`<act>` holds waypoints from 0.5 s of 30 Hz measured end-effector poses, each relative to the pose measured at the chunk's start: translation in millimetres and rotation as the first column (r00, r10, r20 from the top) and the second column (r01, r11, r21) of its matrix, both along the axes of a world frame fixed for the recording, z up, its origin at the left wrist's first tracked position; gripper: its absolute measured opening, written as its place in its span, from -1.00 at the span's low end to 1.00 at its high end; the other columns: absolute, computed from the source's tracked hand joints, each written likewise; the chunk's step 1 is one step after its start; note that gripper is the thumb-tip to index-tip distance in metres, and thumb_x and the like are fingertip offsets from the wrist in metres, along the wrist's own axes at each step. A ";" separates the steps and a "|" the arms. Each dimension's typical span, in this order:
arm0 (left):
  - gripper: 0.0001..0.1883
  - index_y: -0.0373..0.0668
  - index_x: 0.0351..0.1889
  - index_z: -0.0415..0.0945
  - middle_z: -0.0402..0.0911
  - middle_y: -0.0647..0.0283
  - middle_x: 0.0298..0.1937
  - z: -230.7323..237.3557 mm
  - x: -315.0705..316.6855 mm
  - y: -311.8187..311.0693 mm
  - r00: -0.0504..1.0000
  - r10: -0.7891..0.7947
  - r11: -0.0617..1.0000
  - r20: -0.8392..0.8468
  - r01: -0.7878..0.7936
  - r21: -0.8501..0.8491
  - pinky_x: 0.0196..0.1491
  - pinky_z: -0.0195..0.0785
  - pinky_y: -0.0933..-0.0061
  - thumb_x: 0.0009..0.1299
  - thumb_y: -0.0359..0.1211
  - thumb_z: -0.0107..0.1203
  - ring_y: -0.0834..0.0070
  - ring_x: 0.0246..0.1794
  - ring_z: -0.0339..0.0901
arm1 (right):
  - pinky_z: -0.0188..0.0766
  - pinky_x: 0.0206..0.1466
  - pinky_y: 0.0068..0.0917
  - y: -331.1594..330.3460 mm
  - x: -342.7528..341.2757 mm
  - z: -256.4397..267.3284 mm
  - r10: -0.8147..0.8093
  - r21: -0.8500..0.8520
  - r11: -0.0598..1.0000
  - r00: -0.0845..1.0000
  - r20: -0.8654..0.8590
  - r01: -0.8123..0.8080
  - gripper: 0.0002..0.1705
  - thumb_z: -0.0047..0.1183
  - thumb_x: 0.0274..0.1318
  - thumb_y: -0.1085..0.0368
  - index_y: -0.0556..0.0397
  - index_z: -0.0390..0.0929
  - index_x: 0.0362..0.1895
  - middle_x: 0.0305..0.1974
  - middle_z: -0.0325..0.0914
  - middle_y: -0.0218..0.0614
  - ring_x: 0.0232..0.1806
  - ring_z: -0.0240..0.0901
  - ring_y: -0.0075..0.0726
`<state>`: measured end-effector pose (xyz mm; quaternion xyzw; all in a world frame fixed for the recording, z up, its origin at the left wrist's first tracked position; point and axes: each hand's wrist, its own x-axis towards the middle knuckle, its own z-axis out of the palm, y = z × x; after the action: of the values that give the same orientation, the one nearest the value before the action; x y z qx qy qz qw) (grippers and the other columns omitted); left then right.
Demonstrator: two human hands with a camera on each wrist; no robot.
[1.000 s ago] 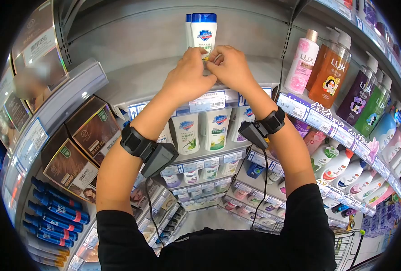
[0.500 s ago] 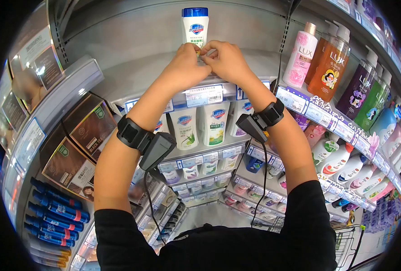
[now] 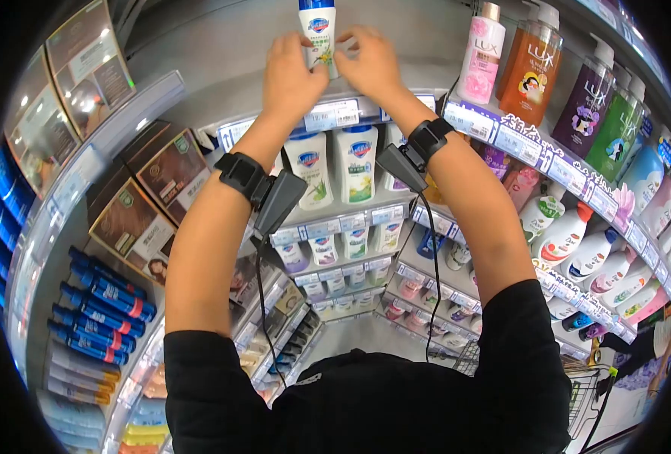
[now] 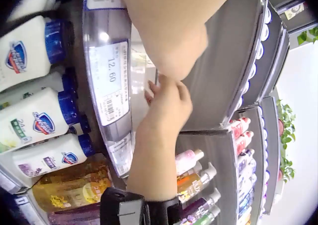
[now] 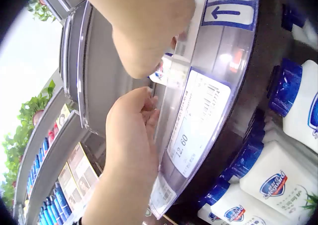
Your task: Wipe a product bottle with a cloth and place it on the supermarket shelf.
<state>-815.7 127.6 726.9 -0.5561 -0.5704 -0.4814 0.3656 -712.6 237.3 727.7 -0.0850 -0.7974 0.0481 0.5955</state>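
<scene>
A white Safeguard body wash bottle with a blue cap stands upright on the grey shelf, near its front edge. My left hand is at the bottle's left side, its fingertips right by the edge and the thumb overlapping its lower part. On the other side my right hand has loosely bent fingers, a narrow gap from the bottle in the head view. Only a small piece of the bottle shows between the hands in the right wrist view.
A price strip edges the shelf. Below it stand more Safeguard bottles. LUX pump bottles line the right shelf; hair dye boxes and blue bottles fill the left. A wire cart stands behind at right.
My hands have parted from in front of the bottle to its two sides. A second bottle, seen behind at first, is now hidden. The head view has shifted, so the bottle sits higher in it.
</scene>
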 end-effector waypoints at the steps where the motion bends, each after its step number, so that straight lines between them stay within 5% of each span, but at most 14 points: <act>1: -0.64 -0.25 -0.18 0.36 0.40 -0.02 -0.09 -2.5 2.6 -3.3 0.984 -0.010 0.981 -0.180 0.044 0.188 -0.04 0.22 0.16 -0.01 -0.46 0.00 0.06 -0.10 0.32 | 0.33 -0.16 -0.23 -6.8 7.3 0.0 0.048 0.062 0.997 0.993 -0.106 -0.042 -0.77 0.07 -0.21 0.30 0.03 0.51 -0.34 -0.31 0.46 -0.13 -0.21 0.39 0.01; 3: -0.62 -0.22 -0.20 0.36 0.41 0.03 -0.11 -2.3 32.3 -36.0 0.901 0.088 0.975 -0.425 0.009 0.222 -0.10 0.23 0.16 -0.06 -0.48 0.01 0.08 -0.15 0.36 | 0.32 -0.17 -0.23 -30.7 29.5 4.1 0.127 0.148 0.985 0.964 -0.234 -0.093 -0.77 0.04 -0.20 0.34 0.06 0.49 -0.33 -0.33 0.44 -0.14 -0.22 0.37 0.01; 5: -0.59 -0.19 -0.20 0.37 0.44 0.08 -0.15 -32.1 75.0 -64.0 0.905 -0.103 0.988 -0.413 0.142 0.064 -0.22 0.26 0.15 -0.12 -0.48 0.03 0.09 -0.24 0.40 | 0.31 -0.16 -0.26 -71.0 69.9 -13.9 0.206 0.150 0.974 0.941 -0.270 -0.170 -0.75 0.02 -0.20 0.44 0.10 0.47 -0.29 -0.33 0.44 -0.14 -0.25 0.36 0.02; 6: -0.53 -0.17 -0.18 0.37 0.47 0.12 -0.19 -55.1 90.8 -71.8 0.835 -0.237 0.934 -0.496 0.337 0.121 -0.35 0.25 0.14 -0.16 -0.44 0.09 0.14 -0.33 0.43 | 0.32 -0.17 -0.27 -88.4 94.2 -31.2 0.196 0.125 0.977 0.951 -0.238 -0.170 -0.71 0.05 -0.24 0.48 0.13 0.46 -0.28 -0.30 0.46 -0.15 -0.25 0.37 -0.01; 7: -0.61 -0.14 -0.28 0.40 0.50 0.15 -0.26 -90.1 111.7 -89.0 0.855 -0.282 0.925 -0.435 0.363 0.113 -0.42 0.25 0.19 -0.15 -0.38 0.13 0.20 -0.37 0.44 | 0.33 -0.18 -0.26 -100.0 117.2 -58.8 0.224 0.120 0.972 0.950 -0.220 -0.201 -0.68 0.07 -0.29 0.49 0.16 0.46 -0.28 -0.30 0.48 -0.13 -0.26 0.40 -0.01; 10: -0.64 -0.16 -0.29 0.46 0.49 0.19 -0.32 -185.6 146.4 -143.1 0.797 -0.574 0.727 -0.190 0.389 -0.566 -0.46 0.31 0.26 -0.08 -0.26 0.16 0.29 -0.47 0.47 | 0.29 -0.30 -0.26 -129.2 191.6 -162.6 0.176 0.012 0.984 0.984 0.034 -0.177 -0.70 0.04 -0.37 0.51 0.13 0.49 -0.35 -0.37 0.46 -0.12 -0.36 0.39 -0.05; 11: -0.69 -0.12 -0.28 0.47 0.49 0.20 -0.35 -205.5 160.6 -152.3 0.810 -0.568 0.763 -0.145 0.453 -0.462 -0.39 0.34 0.20 0.01 -0.24 0.10 0.26 -0.46 0.46 | 0.30 -0.30 -0.25 -139.3 209.1 -193.0 0.119 -0.021 0.993 0.986 0.120 -0.117 -0.72 0.07 -0.37 0.47 0.10 0.50 -0.38 -0.41 0.46 -0.15 -0.38 0.39 -0.08; 13: -0.64 -0.16 -0.18 0.45 0.51 0.13 -0.29 -247.2 179.5 -174.2 0.877 -0.480 0.703 -0.024 0.369 -0.608 -0.30 0.35 0.16 0.09 -0.21 0.07 0.17 -0.39 0.48 | 0.35 -0.27 -0.22 -153.0 237.5 -270.6 0.150 -0.376 0.927 0.912 0.383 0.006 -0.74 0.12 -0.27 0.32 0.10 0.50 -0.35 -0.43 0.49 -0.11 -0.33 0.44 -0.04; 14: -0.62 -0.17 -0.13 0.43 0.50 0.10 -0.25 -279.5 178.5 -187.3 0.890 -0.445 0.322 0.096 0.260 -0.910 -0.25 0.35 0.16 0.13 -0.20 0.06 0.14 -0.34 0.48 | 0.38 -0.29 -0.22 -166.3 257.7 -307.6 0.169 -0.491 0.862 0.844 0.510 0.124 -0.70 0.15 -0.23 0.24 0.10 0.51 -0.33 -0.42 0.50 -0.07 -0.29 0.46 -0.02; 15: -0.60 -0.18 -0.08 0.40 0.49 0.07 -0.21 -320.8 175.1 -199.9 0.905 -0.379 -0.163 0.194 0.141 -0.977 -0.21 0.34 0.16 0.16 -0.19 0.05 0.11 -0.29 0.47 | 0.39 -0.26 -0.20 -179.3 285.8 -335.6 0.270 -0.466 0.852 0.562 0.782 0.239 -0.66 0.14 -0.21 0.16 0.11 0.50 -0.32 -0.40 0.51 -0.06 -0.27 0.46 0.00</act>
<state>-640.6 -72.4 406.0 -0.7803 -0.5778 0.0811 -0.2254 -426.7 58.1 392.2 -0.2487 -0.9368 0.2231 0.1039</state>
